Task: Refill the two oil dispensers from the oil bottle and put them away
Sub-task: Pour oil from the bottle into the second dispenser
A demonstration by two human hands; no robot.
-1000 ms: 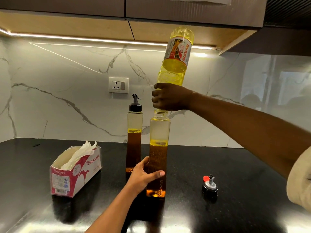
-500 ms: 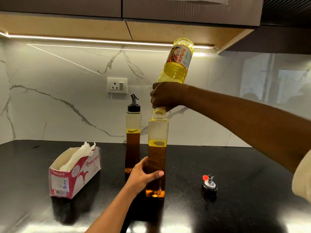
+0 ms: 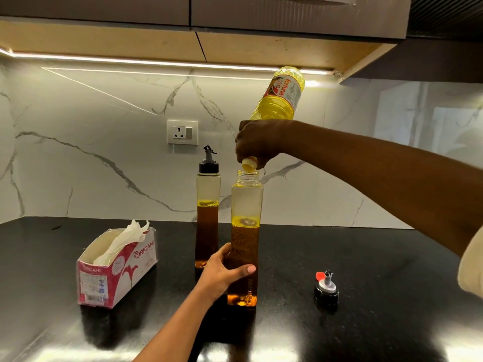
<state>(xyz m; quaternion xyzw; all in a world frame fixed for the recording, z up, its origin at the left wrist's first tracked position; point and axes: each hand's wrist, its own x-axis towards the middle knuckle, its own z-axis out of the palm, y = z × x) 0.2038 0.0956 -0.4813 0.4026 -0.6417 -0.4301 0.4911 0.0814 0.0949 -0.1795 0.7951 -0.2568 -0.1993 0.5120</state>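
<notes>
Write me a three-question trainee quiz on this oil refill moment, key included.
1. True or false: the tall clear square dispenser gripped by the left hand has a pourer cap screwed on.
2. Which hand grips the tilted yellow plastic oil bottle? A. left B. right C. both
3. Fill in: the loose black pourer cap stands on the black counter to the ___ of that dispenser.

Key
1. False: its neck is open.
2. B: the right hand.
3. right
</notes>
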